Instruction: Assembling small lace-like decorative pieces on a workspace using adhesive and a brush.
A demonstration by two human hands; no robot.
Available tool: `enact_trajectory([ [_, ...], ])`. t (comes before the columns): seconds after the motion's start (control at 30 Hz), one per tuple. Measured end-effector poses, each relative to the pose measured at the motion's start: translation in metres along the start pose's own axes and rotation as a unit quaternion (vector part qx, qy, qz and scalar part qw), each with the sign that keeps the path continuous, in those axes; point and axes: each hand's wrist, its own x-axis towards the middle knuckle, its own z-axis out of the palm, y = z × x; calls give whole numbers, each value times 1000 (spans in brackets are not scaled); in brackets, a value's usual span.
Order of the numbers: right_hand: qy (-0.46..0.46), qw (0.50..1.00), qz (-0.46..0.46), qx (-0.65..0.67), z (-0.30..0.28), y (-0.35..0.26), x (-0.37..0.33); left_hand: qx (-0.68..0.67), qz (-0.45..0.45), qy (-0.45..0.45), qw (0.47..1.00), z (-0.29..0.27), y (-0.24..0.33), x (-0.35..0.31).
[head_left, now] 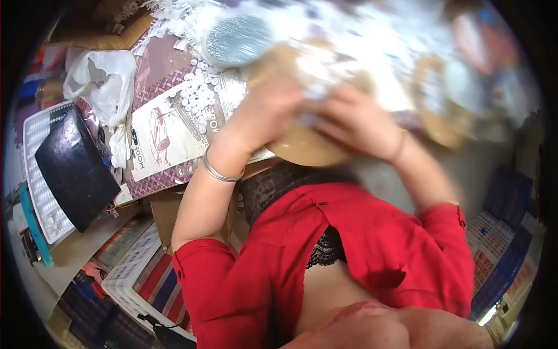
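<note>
My left hand [272,110] and my right hand [359,121] come together above a round tan tray [311,148], blurred by motion. Their fingers are closed in toward each other around a small pale thing [315,93] too smeared to name. White material lies on the tray's far side. Left of my left hand, many small white round pieces [197,96] are spread on a printed sheet [165,136]. Beyond that hand stands a round clear container [238,41] filled with shiny, thin silvery pieces.
A crumpled white plastic bag [103,81] hangs at the table's left, beside a white basket [36,157] with a black curved panel [75,166]. A second tan round tray [439,102] is at the right. White strips [174,17] heap at the back.
</note>
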Motion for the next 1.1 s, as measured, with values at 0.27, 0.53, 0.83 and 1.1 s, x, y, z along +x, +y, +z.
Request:
enact_trajectory([
  [0.27, 70, 992, 67, 78, 2, 12, -14, 54, -37, 82, 994, 18, 50, -12],
  [0.53, 114, 981, 88, 132, 5, 20, -22, 122, -28, 68, 990, 33, 43, -12],
  [0.83, 516, 809, 249, 130, -12, 53, -118, 162, -50, 24, 985, 31, 52, -10],
  [1.1, 597, 730, 254, -215, -107, 80, -183, 124, -14, 36, 992, 20, 51, 3],
])
